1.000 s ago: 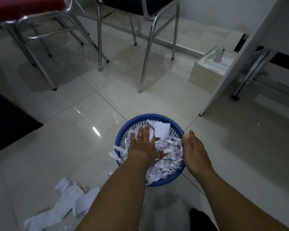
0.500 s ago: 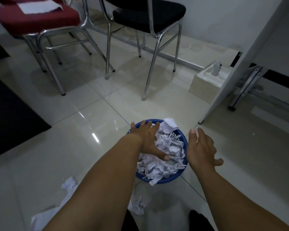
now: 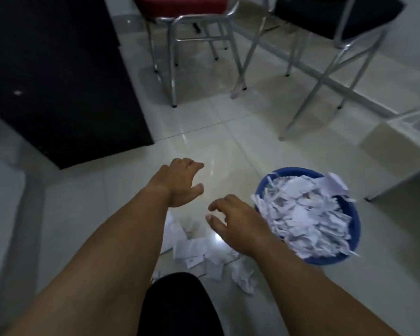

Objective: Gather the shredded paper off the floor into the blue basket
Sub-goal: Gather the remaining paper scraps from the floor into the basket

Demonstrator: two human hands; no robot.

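The blue basket (image 3: 354, 221) stands on the tiled floor at the right, heaped with white shredded paper (image 3: 303, 209) that spills over its rim. Loose paper scraps (image 3: 194, 251) lie on the floor to its left, between and below my forearms. My left hand (image 3: 180, 183) hovers over the floor beyond the scraps, fingers spread, holding nothing. Just left of the basket's rim, my right hand (image 3: 235, 224) hangs above the scraps with curled, parted fingers and nothing in it.
A dark mat (image 3: 54, 76) covers the floor at the left. A red chair (image 3: 180, 32) and a black chair (image 3: 337, 25) on metal legs stand behind. A cream tissue box (image 3: 398, 137) sits at the right edge. My dark knee (image 3: 177, 306) is at the bottom.
Both hands have come out of and away from the basket and moved left over the loose scraps. The view has swung left, so the basket now lies to the right.
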